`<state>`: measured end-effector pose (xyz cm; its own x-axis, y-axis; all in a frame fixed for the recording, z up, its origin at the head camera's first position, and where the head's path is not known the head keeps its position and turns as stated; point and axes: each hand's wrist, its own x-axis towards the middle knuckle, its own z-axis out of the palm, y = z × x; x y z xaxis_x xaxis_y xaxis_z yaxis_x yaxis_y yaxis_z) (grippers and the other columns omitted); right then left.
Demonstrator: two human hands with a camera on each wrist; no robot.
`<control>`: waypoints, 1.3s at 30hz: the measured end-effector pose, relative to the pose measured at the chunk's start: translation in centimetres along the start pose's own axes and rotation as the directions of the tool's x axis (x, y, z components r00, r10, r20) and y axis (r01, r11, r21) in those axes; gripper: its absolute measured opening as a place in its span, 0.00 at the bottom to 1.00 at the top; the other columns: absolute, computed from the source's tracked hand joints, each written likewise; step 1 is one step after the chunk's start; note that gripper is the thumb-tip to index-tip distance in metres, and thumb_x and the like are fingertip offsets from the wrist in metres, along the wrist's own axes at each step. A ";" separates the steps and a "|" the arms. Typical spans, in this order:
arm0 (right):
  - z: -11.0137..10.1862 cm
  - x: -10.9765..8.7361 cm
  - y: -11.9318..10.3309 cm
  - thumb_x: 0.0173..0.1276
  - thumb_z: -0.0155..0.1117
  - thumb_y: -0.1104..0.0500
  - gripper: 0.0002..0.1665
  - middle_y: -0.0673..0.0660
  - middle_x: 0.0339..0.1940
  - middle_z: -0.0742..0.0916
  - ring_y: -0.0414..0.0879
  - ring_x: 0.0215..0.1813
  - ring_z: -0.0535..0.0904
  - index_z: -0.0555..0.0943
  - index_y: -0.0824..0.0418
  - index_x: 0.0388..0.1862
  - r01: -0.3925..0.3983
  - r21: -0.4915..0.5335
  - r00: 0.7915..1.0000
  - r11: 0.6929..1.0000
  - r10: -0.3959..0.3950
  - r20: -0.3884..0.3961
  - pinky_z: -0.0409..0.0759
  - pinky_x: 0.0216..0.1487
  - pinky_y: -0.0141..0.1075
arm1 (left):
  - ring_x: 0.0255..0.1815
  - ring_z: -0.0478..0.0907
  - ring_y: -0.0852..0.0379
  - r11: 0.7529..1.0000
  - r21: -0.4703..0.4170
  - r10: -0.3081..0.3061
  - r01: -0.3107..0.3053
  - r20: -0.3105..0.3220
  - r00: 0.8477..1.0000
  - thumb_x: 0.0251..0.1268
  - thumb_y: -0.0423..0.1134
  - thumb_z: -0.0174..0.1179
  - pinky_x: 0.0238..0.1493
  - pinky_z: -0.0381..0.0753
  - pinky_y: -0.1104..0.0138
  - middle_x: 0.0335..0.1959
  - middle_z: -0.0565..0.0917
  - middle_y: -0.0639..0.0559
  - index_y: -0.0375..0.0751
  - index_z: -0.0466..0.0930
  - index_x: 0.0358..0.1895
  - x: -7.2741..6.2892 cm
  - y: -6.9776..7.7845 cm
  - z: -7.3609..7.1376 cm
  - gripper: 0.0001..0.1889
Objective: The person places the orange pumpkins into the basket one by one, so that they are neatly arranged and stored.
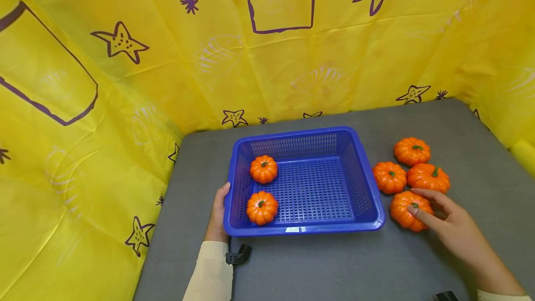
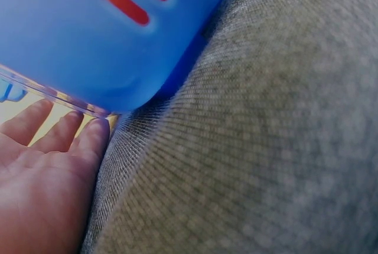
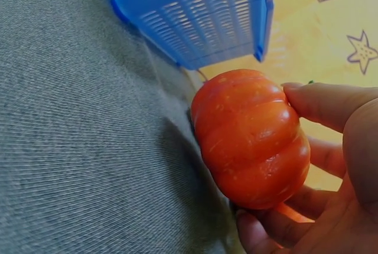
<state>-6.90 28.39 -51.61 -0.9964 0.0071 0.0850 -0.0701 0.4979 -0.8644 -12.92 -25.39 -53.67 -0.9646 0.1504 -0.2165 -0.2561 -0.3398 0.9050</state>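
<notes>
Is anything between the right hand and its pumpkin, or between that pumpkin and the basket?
Nothing visible separates the right hand from the pumpkin; they touch. Toward the basket, only its raised right wall intervenes; the other three loose pumpkins lie farther back.

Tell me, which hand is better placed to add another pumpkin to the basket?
Probably the right hand: it holds an orange pumpkin, while the left hand, farther away, grips the blue basket.

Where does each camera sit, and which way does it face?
Head: head-worn, faces forward and down at the blue basket and orange pumpkins; left hand, right hand, cream sleeves show.
Left wrist: on that wrist, faces the basket's outer corner; left fingers show.
Right wrist: on that wrist, faces the gripped pumpkin; right fingers show.
Both wrist views share the basket.
</notes>
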 end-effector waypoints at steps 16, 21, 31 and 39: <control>-1.1 1.1 -1.2 0.78 0.71 0.64 0.28 0.33 0.54 0.84 0.28 0.50 0.81 0.79 0.61 0.74 0.034 0.026 0.999 0.999 -0.033 -0.010 0.77 0.44 0.22 | 0.65 0.81 0.48 1.000 0.021 -0.013 0.013 -0.004 1.000 0.81 0.65 0.44 0.66 0.80 0.54 0.75 0.75 0.38 0.40 0.58 0.85 -0.1 0.2 0.1 0.42; -1.1 1.5 -2.0 0.78 0.70 0.66 0.28 0.33 0.60 0.83 0.27 0.52 0.82 0.79 0.60 0.75 0.063 0.057 0.998 0.996 -0.062 -0.013 0.77 0.47 0.21 | 0.64 0.81 0.49 1.000 0.021 -0.002 0.002 -0.011 1.000 0.81 0.65 0.44 0.65 0.81 0.55 0.74 0.76 0.38 0.38 0.59 0.85 -0.1 0.1 0.2 0.42; -0.7 2.5 -4.2 0.79 0.68 0.69 0.28 0.40 0.61 0.84 0.31 0.51 0.85 0.77 0.62 0.75 0.106 0.116 0.994 0.988 -0.105 -0.014 0.80 0.48 0.22 | 0.64 0.81 0.48 1.000 0.024 -0.005 0.005 -0.014 1.000 0.81 0.65 0.44 0.65 0.81 0.54 0.75 0.75 0.37 0.39 0.58 0.85 -0.2 0.3 0.3 0.42; -0.4 3.1 -5.8 0.78 0.69 0.68 0.29 0.42 0.63 0.84 0.34 0.52 0.84 0.78 0.61 0.76 0.132 0.109 0.991 0.985 -0.131 -0.014 0.81 0.48 0.23 | 0.65 0.81 0.47 1.000 0.020 -0.018 0.019 -0.013 1.000 0.81 0.65 0.44 0.66 0.80 0.54 0.76 0.73 0.37 0.41 0.58 0.86 -0.2 0.3 0.2 0.42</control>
<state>-9.55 25.89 -46.11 -0.9777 -0.0461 0.2047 -0.2059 0.3969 -0.8945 -12.78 -25.33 -53.29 -0.9605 0.1448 -0.2378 -0.2728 -0.3185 0.9078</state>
